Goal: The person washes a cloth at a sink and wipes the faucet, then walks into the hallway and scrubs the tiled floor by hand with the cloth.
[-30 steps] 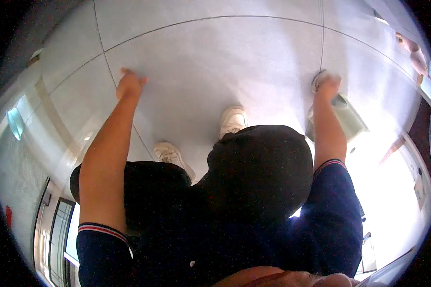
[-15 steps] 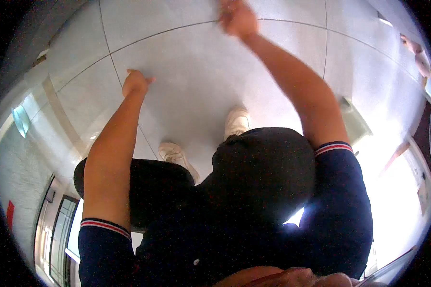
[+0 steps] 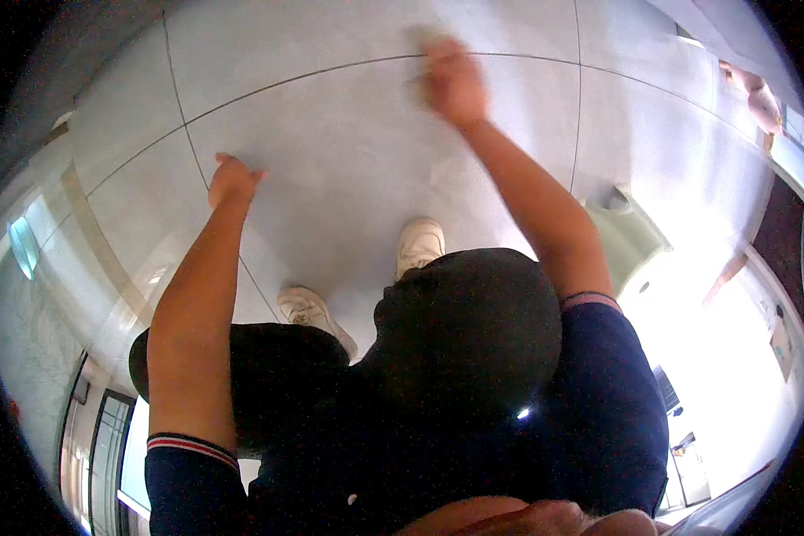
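Note:
My left hand (image 3: 233, 181) is over the pale tiled floor (image 3: 330, 125), with the thumb and a finger stretched out apart and nothing seen in it. Farther forward, my right hand (image 3: 456, 87) is closed and blurred by motion, low over the floor near a tile joint. A pale, smeared patch shows at its fingertips; what it is I cannot make out. My knees are bent in dark trousers (image 3: 473, 330). Below them are my two cream shoes, the left shoe (image 3: 308, 308) and the right shoe (image 3: 420, 243).
A pale green plastic stool (image 3: 630, 232) stands on the floor to my right, close to my right elbow. At the far right edge a pinkish object (image 3: 759, 103) shows, too distorted to name. Strong light washes out the right side. A framed glass door (image 3: 112, 447) is at lower left.
My right hand has come back a little toward me and stays blurred. The view has shifted, so the left hand and shoes appear lower and more to the left, and more of the stool shows.

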The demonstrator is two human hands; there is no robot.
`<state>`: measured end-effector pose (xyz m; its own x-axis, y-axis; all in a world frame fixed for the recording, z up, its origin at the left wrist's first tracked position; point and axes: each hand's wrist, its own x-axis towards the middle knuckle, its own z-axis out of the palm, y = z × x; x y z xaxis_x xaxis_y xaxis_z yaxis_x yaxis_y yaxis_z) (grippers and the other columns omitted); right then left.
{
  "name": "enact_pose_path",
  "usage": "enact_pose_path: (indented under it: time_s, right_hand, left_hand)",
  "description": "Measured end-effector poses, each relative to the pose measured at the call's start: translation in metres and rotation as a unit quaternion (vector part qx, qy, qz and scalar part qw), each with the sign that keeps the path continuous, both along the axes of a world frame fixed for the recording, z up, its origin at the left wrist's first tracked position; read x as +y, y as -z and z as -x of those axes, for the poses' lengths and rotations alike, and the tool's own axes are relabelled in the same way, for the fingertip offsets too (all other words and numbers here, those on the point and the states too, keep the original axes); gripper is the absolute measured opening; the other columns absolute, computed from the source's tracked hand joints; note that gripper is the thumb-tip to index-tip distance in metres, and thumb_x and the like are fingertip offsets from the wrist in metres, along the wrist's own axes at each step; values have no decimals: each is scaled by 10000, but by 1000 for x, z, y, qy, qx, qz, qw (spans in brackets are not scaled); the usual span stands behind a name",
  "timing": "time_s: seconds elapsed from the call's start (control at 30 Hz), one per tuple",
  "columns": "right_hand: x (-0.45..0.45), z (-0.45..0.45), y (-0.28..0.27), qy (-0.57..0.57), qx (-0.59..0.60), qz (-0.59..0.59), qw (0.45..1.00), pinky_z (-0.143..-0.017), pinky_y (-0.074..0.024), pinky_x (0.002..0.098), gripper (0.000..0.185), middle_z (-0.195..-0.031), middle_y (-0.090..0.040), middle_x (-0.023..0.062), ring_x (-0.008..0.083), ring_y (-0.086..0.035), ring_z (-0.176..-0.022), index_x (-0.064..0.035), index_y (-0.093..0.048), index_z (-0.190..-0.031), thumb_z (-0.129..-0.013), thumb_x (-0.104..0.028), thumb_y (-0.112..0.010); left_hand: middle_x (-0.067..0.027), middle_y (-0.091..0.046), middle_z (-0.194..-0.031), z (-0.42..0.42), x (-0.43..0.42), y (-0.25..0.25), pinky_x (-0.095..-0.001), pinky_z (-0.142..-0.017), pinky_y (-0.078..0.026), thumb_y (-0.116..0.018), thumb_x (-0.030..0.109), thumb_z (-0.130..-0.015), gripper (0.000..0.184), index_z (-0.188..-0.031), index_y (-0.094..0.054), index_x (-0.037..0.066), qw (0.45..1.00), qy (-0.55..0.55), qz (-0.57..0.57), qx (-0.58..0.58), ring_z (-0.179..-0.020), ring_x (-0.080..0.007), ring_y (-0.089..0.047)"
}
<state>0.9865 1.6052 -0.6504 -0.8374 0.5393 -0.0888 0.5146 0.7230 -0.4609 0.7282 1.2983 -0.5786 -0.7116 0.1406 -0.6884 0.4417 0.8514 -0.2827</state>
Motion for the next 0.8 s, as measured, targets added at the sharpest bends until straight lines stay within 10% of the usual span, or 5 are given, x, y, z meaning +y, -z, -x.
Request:
enact_pose_path:
  time_s: [0.3,0.37,0.6,0.77,0.8]
  right_hand:
    - [73,-231,-29,596,38,-11,802,-1031,-411,425,480,-1297,-550,235,348,-530,-1198,20,-523,-1313,-935,-274,-488]
    - [97,-227,-14,479,-265,-90,832,-1049,-397,422,506,-1296,-547,254,356,-507,-1228,58,-496,-1316,-939,-278,-479]
    - [153,-61,25,500,-10,-79,863,-981,-472,447,573,-1330,-568,126,329,-572,-1177,-124,-519,-1365,-848,-355,-609]
    - [92,100,27,6,-186,-315,931,-1030,-441,451,487,-1458,-442,139,331,-430,-1332,-109,-524,-1350,-912,-321,-502]
    - [51,117,15,132,38,-115,984,-1026,-449,442,455,-1439,-458,142,328,-432,-1329,-119,-559,-1309,-907,-325,-502]
  left_hand:
    - [-233,-675,-1105,3,-27,22,-438,-821,-542,-745,380,-826,1025,-1485,-128,-104,997,1,-70,11,-1008,-333,-675]
    - [-241,-674,-1095,-1,-24,13,-440,-824,-541,-742,372,-829,1025,-1488,-114,-100,996,-21,-89,2,-1004,-343,-675]
    - [-248,-680,-1063,-5,-21,9,-443,-827,-539,-747,380,-825,1062,-1482,-81,-122,995,-26,-91,-11,-975,-357,-679]
    - [-241,-685,-1042,-2,-15,9,-445,-806,-540,-764,388,-813,1097,-1480,-65,-132,997,-29,-70,-11,-952,-350,-684]
    - [-239,-687,-1037,-2,-12,7,-444,-800,-541,-766,390,-811,1102,-1481,-63,-132,997,-32,-67,-14,-948,-346,-685]
